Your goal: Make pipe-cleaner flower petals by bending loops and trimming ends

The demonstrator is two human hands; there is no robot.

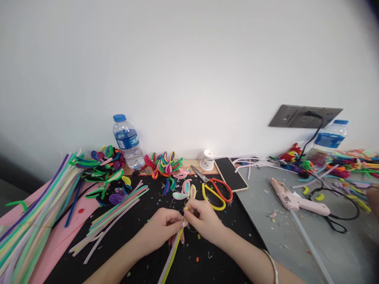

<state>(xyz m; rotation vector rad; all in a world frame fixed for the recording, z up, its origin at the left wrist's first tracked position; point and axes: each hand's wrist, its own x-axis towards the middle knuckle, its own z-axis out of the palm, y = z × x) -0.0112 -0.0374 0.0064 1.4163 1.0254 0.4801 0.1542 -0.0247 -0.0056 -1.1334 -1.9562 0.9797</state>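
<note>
Two pipe cleaners [171,262], one yellow and one pale lilac, lie side by side and run down toward my body. My left hand [162,230] pinches them near their upper end. Touching it, my right hand [205,221] has thumb and fingertips closed on the yellow tip. The exact join between the fingers is hidden. Just beyond my hands sit small folded pipe-cleaner loops [186,189] in pink, mint and yellow. Scissors [213,189] with one red and one yellow handle lie beyond my right hand, blades pointing to the wall.
Pipe-cleaner bundles [38,221] fill the left side. A water bottle [127,140], a paper cup [207,159] and a phone [231,174] line the wall. At right lies a pink glue gun [299,201] with its cord plugged into a wall socket [304,116]. Scraps litter the black mat [227,252].
</note>
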